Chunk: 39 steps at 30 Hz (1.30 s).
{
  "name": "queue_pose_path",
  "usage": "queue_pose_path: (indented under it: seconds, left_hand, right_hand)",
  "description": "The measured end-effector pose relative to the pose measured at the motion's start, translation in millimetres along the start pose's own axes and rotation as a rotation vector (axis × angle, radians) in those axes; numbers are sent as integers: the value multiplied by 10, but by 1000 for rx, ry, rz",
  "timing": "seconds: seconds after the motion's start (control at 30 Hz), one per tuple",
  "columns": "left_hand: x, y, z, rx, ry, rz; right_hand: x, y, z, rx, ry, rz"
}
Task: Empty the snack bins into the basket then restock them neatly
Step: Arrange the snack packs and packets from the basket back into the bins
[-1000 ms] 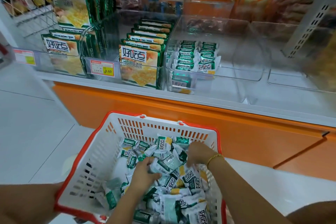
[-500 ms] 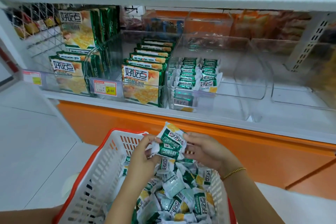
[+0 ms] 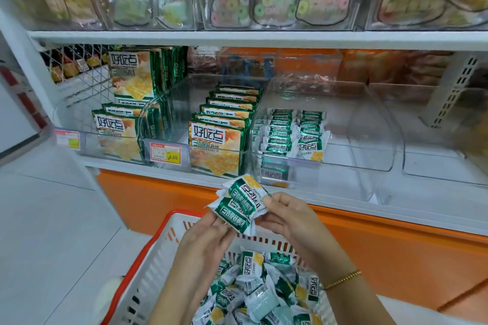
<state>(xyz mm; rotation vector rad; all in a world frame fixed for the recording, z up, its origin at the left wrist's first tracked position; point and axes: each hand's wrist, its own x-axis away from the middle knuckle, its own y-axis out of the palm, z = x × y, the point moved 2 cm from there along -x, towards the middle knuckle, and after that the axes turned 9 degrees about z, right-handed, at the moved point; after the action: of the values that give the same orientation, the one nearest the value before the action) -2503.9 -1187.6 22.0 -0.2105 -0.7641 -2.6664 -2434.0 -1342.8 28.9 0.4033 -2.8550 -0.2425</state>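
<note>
The red-rimmed white basket (image 3: pixel 146 273), at lower left, holds a loose heap of small green-and-white snack packets (image 3: pixel 264 295). Above it, the left hand (image 3: pixel 208 240) and the right hand (image 3: pixel 290 216) hold a small stack of packets (image 3: pixel 240 206) between them. The fingers of each hand pinch opposite ends of the wrappers, and the stack hangs just below the shelf edge without touching it. Up and to the right, the clear snack bin (image 3: pixel 356 162) carries two tidy rows of matching packets (image 3: pixel 290 134) along its left side. Probable hazards: the glossy wrappers may slide over one another, so the stack could fan out or drop back into the basket if either pinch loosens. A careless insertion could also knock over the standing rows.
</note>
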Motion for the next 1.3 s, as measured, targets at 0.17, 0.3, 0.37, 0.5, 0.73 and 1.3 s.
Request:
queue_pose_path:
  seconds: [0.17,0.3,0.37,0.5,0.73,1.3]
  left_hand:
    - [115,113,57,-184,-32,-5]
    - [169,149,110,-393,-6,36]
    - [147,118,107,-587,30,120]
    - [106,142,271,-718,227,123]
    - [51,644,664,-1271,696,-36]
    - [-844,1479,656,-1512,795,-233]
  right_hand:
    - [82,64,-154,208,-126,-64]
    - [169,98,-252,459,-140,-158]
    - [200,114,-299,616,-136,-188]
    - [309,134,-568,1052,-189,-141]
    - [321,324,-1388,1562,-543,-307]
    - [-722,-899,-1905,1695,-219,35]
